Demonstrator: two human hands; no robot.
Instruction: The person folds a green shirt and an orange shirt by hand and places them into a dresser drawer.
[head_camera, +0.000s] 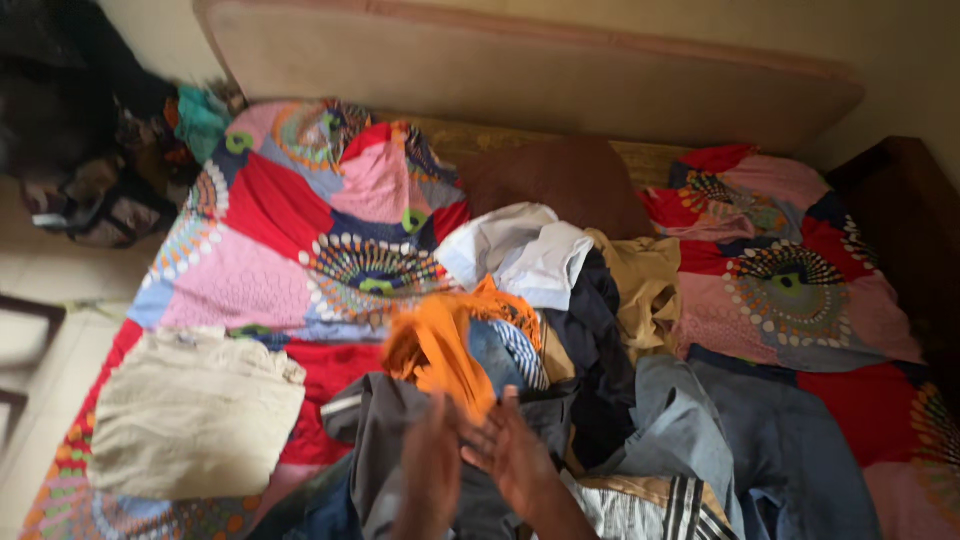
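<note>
Hovering over grey garment (385, 425) beside orange cloth (440, 350): left hand (432, 475) and right hand (510, 455), both empty, fingers spread.

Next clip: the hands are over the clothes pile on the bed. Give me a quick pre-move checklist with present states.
1. Left hand empty: cannot tell, blurred.
2. Right hand empty, palm open: ok.
3. Orange garment just beyond the hands, uncovered: ok.
4. Grey garment under the hands free of others: not ok, tangled in the pile.
5. Folded beige cloth lies apart on the bedspread: ok.
</note>
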